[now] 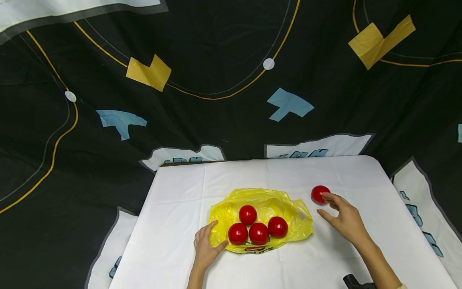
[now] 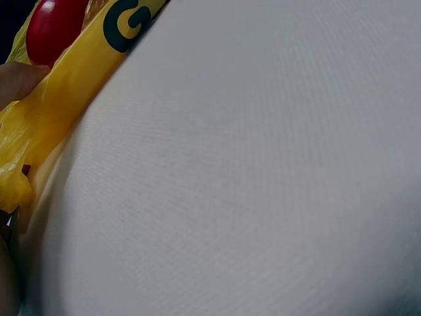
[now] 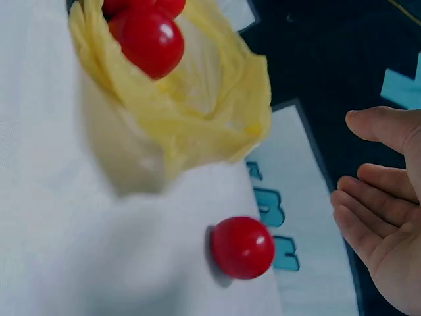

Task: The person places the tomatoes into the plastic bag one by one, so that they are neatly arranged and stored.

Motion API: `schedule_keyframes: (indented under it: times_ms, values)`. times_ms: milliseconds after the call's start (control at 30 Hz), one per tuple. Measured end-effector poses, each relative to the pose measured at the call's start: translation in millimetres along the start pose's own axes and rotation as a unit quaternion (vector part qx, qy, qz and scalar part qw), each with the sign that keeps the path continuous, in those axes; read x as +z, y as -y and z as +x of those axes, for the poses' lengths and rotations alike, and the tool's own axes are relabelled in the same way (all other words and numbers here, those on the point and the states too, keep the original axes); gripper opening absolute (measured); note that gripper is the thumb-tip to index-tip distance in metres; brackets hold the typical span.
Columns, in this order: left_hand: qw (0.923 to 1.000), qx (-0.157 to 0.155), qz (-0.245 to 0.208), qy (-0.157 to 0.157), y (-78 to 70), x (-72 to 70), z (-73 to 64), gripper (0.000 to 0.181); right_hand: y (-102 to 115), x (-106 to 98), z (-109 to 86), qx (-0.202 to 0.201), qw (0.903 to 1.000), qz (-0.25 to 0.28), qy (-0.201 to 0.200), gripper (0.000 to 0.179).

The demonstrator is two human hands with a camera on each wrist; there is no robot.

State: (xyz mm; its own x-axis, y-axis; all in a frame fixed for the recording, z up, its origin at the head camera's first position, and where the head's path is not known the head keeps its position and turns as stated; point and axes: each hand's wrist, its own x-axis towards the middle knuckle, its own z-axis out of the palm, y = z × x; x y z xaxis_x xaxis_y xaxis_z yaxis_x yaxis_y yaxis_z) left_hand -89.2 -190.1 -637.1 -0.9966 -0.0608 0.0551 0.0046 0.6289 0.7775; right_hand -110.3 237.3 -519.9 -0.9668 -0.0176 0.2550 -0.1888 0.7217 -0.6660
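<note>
A yellow plastic bag [image 1: 299,224] lies spread on the white table with several glossy red balls [image 1: 258,233] in it. At the bag's left edge, my left hand [image 1: 207,247] grips the plastic between thumb and fingers; the left wrist view catches the thumb [image 2: 23,82] against the bag beside a red ball [image 2: 56,29]. To the right of the bag lies a lone red ball [image 1: 318,194], also seen in the right wrist view. My right hand [image 1: 346,220] is beside it, fingers spread from the thumb, fingertips overlapping its edge in the head view.
The white-covered table [image 1: 173,188] ends at its far edge before a black cloth [image 1: 216,124] with coloured patches. Near the right forearm, a dark object [image 1: 355,283] shows at the bottom edge. Printed white panels [image 1: 415,212] flank the table.
</note>
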Motion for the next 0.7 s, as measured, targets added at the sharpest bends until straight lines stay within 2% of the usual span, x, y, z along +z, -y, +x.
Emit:
schedule_keyframes:
  times_ms: [333,567,700]
  values:
    - [1.0,0.003,0.003,-0.006,0.7,0.3,0.0,0.073,-35.3,6.7,3.0,0.034,0.9992,-0.001,-0.023,0.061]
    - [0.9999,0.004,0.005,-0.009,0.2,0.0,-0.1,0.073,-53.4,11.7,5.7,0.089,0.996,0.01,0.005,0.07]
    - [0.9999,0.002,0.011,-0.009,0.9,0.1,-0.1,0.073,-60.5,15.3,8.7,0.103,0.9945,0.013,0.013,0.075]
